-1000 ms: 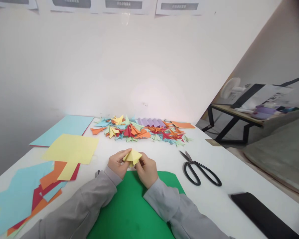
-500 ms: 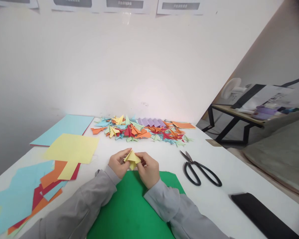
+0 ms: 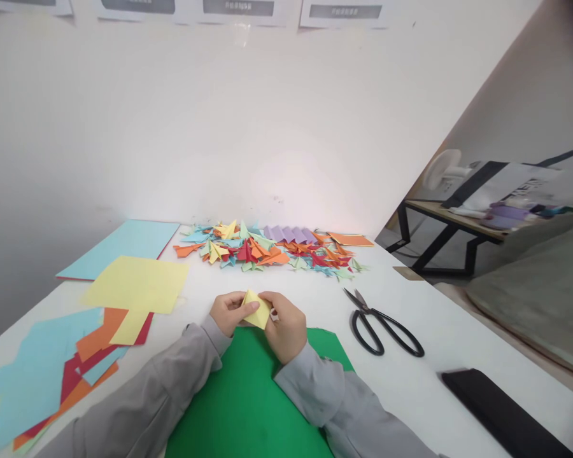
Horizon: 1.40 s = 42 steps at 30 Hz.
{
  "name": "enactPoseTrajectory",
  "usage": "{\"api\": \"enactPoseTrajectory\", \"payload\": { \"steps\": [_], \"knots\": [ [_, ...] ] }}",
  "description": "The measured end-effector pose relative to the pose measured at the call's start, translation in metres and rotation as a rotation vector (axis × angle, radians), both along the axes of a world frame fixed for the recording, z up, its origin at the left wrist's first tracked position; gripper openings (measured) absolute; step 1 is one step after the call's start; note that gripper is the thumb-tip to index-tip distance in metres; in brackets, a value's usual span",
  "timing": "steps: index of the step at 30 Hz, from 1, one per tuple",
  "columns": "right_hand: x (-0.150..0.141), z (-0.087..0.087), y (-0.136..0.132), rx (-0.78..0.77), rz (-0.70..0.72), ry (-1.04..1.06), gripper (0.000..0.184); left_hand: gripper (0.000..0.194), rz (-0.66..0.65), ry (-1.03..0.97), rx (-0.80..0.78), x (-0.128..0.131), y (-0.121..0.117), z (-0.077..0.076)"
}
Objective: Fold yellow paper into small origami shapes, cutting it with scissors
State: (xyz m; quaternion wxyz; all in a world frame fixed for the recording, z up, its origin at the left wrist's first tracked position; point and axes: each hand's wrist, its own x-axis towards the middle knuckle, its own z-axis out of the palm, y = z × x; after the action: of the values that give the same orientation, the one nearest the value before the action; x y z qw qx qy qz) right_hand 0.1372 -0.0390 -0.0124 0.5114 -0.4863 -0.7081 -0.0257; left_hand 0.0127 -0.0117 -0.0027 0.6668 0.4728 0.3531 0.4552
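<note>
A small piece of folded yellow paper (image 3: 260, 316) is held up between both hands, just beyond the far edge of the green mat (image 3: 248, 401). My left hand (image 3: 230, 313) grips its left side, the thumb lying across the front face. On the right side my right hand (image 3: 285, 323) pinches it, with the fingers curled. The paper now looks like a flattened diamond, and its back is hidden from me. Both forearms in grey sleeves rest over the mat.
Behind my hands lies a pile of folded paper shapes (image 3: 248, 251) in many colours, with a pleated purple strip (image 3: 289, 235). Black-handled scissors (image 3: 384, 323) and a black object (image 3: 501, 410) lie right. Yellow (image 3: 134, 283) and blue paper (image 3: 33, 356) with scraps spreads left.
The yellow paper went from an opened, peaked form to a flatter diamond. My left thumb moved onto its front face. Both hands stayed nearly in place.
</note>
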Motion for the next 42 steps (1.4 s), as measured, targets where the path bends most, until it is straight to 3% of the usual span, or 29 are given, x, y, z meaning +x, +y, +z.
{"api": "enactPoseTrajectory", "payload": {
  "steps": [5, 11, 15, 24, 34, 42],
  "knots": [
    [0.0, -0.002, 0.002, -0.062, 0.009, 0.055, 0.018, 0.039, 0.042, -0.022, -0.011, -0.001, 0.005, -0.007],
    [-0.001, 0.0, 0.001, -0.224, 0.161, 0.223, 0.04, 0.034, 0.22, -0.184, -0.045, 0.001, 0.016, -0.015],
    [-0.001, 0.005, 0.001, -0.295, 0.199, 0.348, 0.028, 0.036, 0.266, -0.201, -0.042, 0.002, 0.018, -0.019],
    [-0.001, 0.002, 0.009, -0.403, 0.205, 0.486, 0.022, 0.045, 0.177, -0.153, 0.022, 0.0, 0.014, -0.017],
    [-0.002, 0.002, 0.006, -0.495, 0.33, 0.565, 0.021, 0.039, 0.315, -0.132, -0.038, 0.002, 0.016, -0.019],
    [-0.003, 0.003, 0.007, -0.517, 0.35, 0.614, 0.022, 0.034, 0.274, -0.092, -0.023, 0.002, 0.014, -0.018]
  ]
}}
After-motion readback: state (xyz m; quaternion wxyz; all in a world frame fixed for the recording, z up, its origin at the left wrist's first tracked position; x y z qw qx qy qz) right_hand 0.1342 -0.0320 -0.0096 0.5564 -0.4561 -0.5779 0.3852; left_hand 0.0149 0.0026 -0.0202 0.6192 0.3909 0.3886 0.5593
